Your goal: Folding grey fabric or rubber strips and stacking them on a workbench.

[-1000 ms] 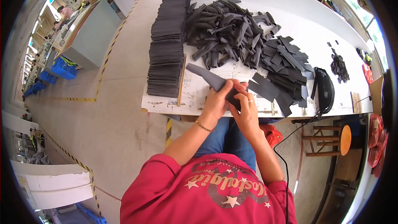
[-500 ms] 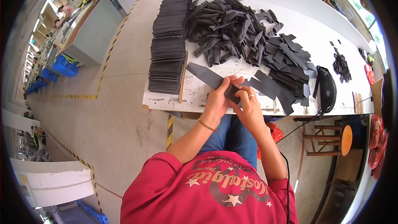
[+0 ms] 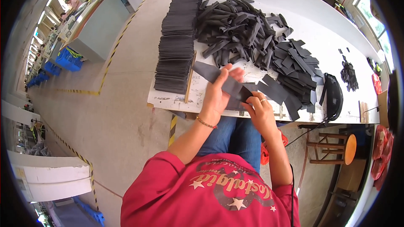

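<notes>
Gripping a long dark grey fabric strip (image 3: 219,80) above the near edge of a white worktable (image 3: 320,33), the left hand (image 3: 216,96) clamps its middle while the right hand (image 3: 261,111) pinches the lower end. A neat stack of cut pieces (image 3: 176,46) stands at left, a loose heap of strips (image 3: 240,29) lies behind.
</notes>
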Motion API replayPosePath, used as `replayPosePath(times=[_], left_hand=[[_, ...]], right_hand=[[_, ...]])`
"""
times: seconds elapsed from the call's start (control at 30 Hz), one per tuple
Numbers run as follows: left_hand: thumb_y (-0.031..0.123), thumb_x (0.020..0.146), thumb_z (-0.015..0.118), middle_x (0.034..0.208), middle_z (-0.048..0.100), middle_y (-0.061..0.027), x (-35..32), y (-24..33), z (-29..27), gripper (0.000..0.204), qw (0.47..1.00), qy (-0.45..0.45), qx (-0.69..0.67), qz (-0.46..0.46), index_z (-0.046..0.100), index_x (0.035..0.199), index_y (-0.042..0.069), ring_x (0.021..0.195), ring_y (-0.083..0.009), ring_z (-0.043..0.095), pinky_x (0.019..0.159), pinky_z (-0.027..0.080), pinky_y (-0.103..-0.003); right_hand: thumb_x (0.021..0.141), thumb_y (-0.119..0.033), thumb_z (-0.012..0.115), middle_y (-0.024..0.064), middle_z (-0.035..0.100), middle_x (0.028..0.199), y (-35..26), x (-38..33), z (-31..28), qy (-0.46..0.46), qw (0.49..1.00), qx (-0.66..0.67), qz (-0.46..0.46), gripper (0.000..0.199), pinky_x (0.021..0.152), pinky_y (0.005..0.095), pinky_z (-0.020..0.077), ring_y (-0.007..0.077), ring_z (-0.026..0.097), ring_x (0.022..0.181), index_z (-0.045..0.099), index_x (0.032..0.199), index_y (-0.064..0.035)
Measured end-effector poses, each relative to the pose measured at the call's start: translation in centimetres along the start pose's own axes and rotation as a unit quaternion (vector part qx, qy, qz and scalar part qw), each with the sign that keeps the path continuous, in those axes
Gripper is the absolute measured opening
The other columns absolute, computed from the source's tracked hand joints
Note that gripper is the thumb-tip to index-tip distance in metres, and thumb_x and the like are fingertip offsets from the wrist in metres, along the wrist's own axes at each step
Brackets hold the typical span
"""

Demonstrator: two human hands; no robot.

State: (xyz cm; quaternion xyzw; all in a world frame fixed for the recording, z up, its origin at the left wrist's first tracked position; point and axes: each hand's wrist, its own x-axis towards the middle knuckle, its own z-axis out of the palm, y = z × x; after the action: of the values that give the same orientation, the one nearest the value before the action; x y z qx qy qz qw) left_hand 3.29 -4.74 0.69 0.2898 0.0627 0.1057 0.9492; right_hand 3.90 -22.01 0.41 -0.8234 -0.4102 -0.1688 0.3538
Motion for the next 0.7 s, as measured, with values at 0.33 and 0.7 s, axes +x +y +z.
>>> replayPosePath(times=[0.33,0.7], left_hand=[[0.027,0.098,0.055,0.089,0.065,-0.0089,-0.8,-1.1,0.8,0.031,0.997,-0.036,-0.059,0.042,0.058,0.113,0.0,0.1,-0.0306,0.065,0.094,0.049,-0.04],[0.03,0.098,0.056,0.087,0.066,-0.0069,-1.4,-2.3,0.2,0.031,0.996,-0.019,-0.075,0.038,0.059,0.112,0.003,0.105,-0.0302,0.064,0.095,0.047,-0.039]], right_hand=[[0.076,0.003,0.07,0.0134,0.06,0.096,-0.8,2.0,0.4,0.07,0.994,0.028,-0.081,0.019,0.065,0.0392,0.0491,0.0321,0.06,0.076,0.06,0.093,0.0003],[0.072,0.008,0.071,0.0134,0.06,0.094,-0.9,2.3,0.8,0.07,0.992,0.049,-0.093,0.024,0.06,0.0391,0.0485,0.031,0.059,0.074,0.06,0.091,0.0019]])
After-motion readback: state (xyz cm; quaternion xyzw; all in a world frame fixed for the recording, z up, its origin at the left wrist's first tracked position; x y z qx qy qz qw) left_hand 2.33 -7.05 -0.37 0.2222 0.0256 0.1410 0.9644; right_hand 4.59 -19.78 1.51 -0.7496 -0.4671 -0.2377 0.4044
